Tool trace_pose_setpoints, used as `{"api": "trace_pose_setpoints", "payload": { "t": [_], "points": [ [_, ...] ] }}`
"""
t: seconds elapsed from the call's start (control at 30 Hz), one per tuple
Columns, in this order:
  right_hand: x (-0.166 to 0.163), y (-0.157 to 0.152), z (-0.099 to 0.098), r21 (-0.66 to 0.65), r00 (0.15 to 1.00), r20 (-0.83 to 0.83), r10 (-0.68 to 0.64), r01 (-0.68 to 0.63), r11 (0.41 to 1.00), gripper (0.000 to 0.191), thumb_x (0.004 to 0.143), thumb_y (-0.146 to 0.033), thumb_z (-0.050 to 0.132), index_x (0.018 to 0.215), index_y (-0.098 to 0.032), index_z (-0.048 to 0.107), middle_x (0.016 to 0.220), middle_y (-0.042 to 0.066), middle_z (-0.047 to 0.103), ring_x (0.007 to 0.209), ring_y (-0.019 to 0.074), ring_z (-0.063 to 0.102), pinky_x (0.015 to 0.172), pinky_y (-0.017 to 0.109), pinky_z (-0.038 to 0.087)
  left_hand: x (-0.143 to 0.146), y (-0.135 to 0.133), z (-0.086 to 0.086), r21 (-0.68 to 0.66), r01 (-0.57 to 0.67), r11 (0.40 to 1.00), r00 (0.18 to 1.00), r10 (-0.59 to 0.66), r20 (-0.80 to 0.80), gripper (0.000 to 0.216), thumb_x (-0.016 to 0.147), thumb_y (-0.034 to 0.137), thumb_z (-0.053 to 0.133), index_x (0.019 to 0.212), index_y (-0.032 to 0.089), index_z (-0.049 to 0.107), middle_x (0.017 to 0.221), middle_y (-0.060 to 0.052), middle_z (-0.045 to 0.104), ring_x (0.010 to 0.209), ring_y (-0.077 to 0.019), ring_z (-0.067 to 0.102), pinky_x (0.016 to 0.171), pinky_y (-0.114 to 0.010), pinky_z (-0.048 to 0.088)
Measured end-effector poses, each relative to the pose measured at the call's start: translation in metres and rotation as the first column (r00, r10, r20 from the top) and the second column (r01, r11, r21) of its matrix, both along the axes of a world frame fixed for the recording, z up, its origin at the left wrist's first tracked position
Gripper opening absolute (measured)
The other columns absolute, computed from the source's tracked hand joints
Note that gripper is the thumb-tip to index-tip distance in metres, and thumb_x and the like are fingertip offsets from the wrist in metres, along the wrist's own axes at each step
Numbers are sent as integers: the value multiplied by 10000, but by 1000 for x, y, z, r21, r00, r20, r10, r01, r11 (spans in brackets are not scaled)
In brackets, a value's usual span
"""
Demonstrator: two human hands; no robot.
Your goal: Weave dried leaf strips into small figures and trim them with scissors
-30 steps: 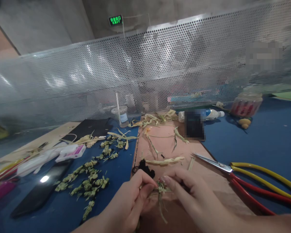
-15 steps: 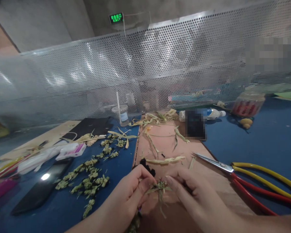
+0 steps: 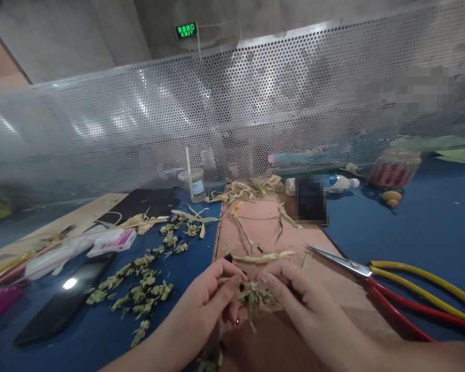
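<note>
Between my two hands is a small knotted bundle of dry, pale green plant strips (image 3: 254,297), its loose ends hanging down. My left hand (image 3: 217,289) pinches the bundle's left side between thumb and forefinger. On the right side, my right hand (image 3: 290,292) closes its thumb and forefinger on the same strips. Both hands are over a pinkish-brown board (image 3: 267,235). Just beyond the fingertips lies a twisted pale strip (image 3: 263,257). Several braided, knotted green pieces (image 3: 147,289) lie on the blue table to the left of my left hand.
Scissors with red and yellow handles (image 3: 366,271) lie open at the right. A black phone (image 3: 64,302) and a tissue pack (image 3: 112,242) are at the left. Farther back stand a plastic cup with a straw (image 3: 196,186), a lying bottle (image 3: 343,183) and a jar (image 3: 395,168). A perforated metal screen (image 3: 147,124) crosses behind.
The bundle has turned a little between my fingers, so more of its strips show. My left fingers have shifted slightly, and less of a dark thing behind them is visible.
</note>
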State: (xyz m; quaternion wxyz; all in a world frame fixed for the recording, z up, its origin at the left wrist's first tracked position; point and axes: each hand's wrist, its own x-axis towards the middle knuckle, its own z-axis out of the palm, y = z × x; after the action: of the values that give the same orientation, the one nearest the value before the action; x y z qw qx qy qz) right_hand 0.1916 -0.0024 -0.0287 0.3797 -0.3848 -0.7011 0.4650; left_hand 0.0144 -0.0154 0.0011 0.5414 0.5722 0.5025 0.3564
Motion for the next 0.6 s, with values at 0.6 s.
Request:
{"api": "trace_pose_setpoints", "payload": {
  "t": [0.6],
  "points": [
    [-5, 1, -1, -52, 995, 72, 64, -60, 997, 262, 884, -392, 392, 708, -207, 449, 637, -42, 405, 626, 122, 386, 567, 236, 314, -4, 0, 0, 80, -14, 997, 998, 19, -53, 195, 851, 351, 482, 737, 194, 466, 548, 76, 433, 520, -88, 404, 539, -207, 330]
  ]
}}
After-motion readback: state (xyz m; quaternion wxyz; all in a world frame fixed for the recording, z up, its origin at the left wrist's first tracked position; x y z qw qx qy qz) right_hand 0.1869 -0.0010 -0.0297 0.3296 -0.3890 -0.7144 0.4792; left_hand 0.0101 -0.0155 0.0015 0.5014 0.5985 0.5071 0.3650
